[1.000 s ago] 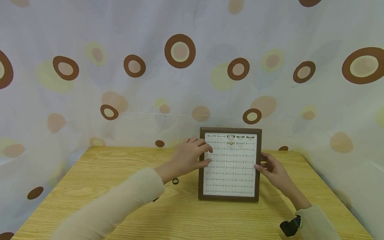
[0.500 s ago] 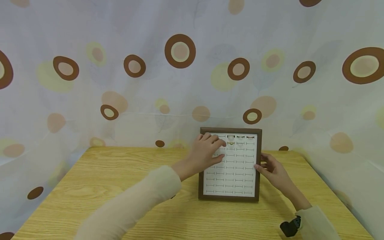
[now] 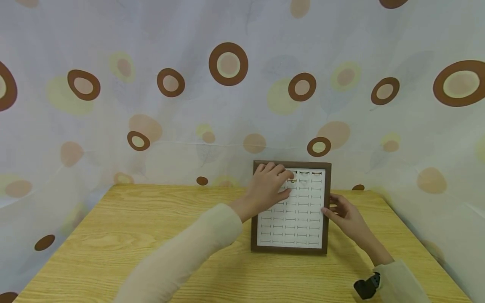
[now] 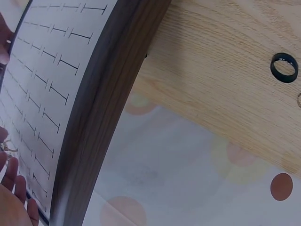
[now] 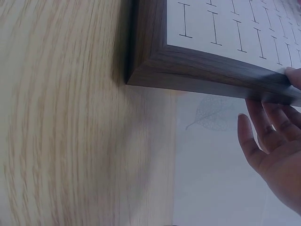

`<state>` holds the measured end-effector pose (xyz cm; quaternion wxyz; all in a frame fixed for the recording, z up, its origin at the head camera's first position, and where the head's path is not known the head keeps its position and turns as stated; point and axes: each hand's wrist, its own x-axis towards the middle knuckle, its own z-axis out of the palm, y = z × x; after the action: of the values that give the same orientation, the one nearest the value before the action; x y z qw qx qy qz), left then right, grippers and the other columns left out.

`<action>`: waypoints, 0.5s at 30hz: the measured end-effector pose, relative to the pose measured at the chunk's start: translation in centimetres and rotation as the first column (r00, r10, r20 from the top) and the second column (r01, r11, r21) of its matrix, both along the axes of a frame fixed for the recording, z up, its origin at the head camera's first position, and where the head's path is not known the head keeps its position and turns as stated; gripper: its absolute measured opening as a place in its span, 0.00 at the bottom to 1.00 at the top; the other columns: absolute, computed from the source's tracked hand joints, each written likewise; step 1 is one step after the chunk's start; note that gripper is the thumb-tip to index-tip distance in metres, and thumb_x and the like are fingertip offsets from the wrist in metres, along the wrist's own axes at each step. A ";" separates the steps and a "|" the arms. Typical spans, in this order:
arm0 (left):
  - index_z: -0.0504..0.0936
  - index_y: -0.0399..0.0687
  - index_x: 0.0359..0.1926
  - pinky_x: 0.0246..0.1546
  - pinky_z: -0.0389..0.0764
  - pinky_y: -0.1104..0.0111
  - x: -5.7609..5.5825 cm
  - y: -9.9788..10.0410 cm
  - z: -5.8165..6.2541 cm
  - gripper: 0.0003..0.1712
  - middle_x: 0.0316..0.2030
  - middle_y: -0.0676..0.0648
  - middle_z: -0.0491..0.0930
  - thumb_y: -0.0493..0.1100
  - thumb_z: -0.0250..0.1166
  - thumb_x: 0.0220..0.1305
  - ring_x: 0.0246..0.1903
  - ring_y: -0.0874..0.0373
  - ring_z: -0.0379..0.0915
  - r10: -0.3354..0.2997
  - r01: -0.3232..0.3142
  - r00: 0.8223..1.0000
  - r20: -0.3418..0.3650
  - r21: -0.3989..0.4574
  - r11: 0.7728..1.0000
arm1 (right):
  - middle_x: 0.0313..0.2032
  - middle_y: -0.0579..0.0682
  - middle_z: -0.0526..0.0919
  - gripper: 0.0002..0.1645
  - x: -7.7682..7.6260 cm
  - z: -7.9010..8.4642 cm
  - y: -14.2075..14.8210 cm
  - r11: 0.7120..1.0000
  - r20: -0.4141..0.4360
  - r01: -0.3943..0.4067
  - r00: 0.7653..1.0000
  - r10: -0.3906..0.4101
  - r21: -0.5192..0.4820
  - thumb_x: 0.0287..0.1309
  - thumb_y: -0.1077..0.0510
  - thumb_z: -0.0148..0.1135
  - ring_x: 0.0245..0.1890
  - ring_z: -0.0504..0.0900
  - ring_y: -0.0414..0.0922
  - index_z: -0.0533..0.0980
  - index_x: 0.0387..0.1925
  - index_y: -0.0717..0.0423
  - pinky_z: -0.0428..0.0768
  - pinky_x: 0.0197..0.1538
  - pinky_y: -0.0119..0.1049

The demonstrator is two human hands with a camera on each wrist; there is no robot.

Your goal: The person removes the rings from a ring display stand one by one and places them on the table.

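A ring display board (image 3: 289, 219) with a dark brown wooden frame and white slotted face stands upright on the table. My left hand (image 3: 267, 189) is in front of its upper left part, thumb and index finger apart on either side of a gold ring (image 3: 292, 181) in the second row. That same ring shows close to the fingers in the left wrist view. Beside it sits a pale ring (image 3: 304, 182), and more rings (image 3: 316, 173) fill slots in the top row. My right hand (image 3: 346, 216) holds the frame's right edge, thumb at the front and fingers behind.
A black ring (image 4: 284, 67) lies on the wooden table (image 3: 113, 235), left of the board, with a thin ring (image 4: 299, 100) partly cut off by the view's edge. A patterned curtain (image 3: 242, 109) hangs behind the table. A black device (image 3: 366, 287) is at the right sleeve.
My left hand has moved right and slightly up across the board, from its left edge to the gold ring in the second row. The right hand and the board have stayed in place.
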<state>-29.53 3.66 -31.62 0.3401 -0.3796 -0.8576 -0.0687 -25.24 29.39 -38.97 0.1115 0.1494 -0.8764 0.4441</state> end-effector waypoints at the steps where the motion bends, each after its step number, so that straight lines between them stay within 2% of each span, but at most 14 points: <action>1: 0.76 0.61 0.43 0.41 0.66 0.68 0.0 0.1 0.0 0.12 0.39 0.59 0.76 0.53 0.61 0.57 0.41 0.61 0.69 0.005 -0.005 1.000 0.000 -0.002 1.000 | 0.50 0.64 0.74 0.31 0.0 0.0 0.0 1.000 0.004 0.002 1.000 -0.002 0.005 0.61 0.56 0.54 0.39 0.74 0.25 0.60 0.61 0.66 0.75 0.40 0.23; 7: 0.77 0.62 0.43 0.42 0.66 0.68 -0.2 0.4 0.0 0.12 0.38 0.59 0.75 0.53 0.60 0.58 0.42 0.61 0.68 0.038 -0.038 0.999 -0.006 -0.016 0.999 | 0.50 0.64 0.74 0.30 0.0 -0.1 -0.1 1.000 0.004 0.007 1.000 -0.007 0.010 0.61 0.56 0.54 0.39 0.74 0.25 0.60 0.61 0.66 0.75 0.40 0.23; 15: 0.77 0.64 0.41 0.41 0.65 0.67 -0.3 0.6 0.0 0.08 0.36 0.59 0.75 0.52 0.60 0.59 0.40 0.62 0.67 0.036 -0.036 0.999 -0.011 0.008 0.999 | 0.51 0.64 0.73 0.30 0.1 0.1 -0.2 1.000 -0.008 0.000 1.000 0.000 0.013 0.62 0.56 0.54 0.39 0.73 0.24 0.59 0.61 0.67 0.75 0.41 0.23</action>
<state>-29.79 4.31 -31.64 0.3477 -0.3630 -0.8621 -0.0638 -25.15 29.18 -38.83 0.1139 0.1516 -0.8789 0.4378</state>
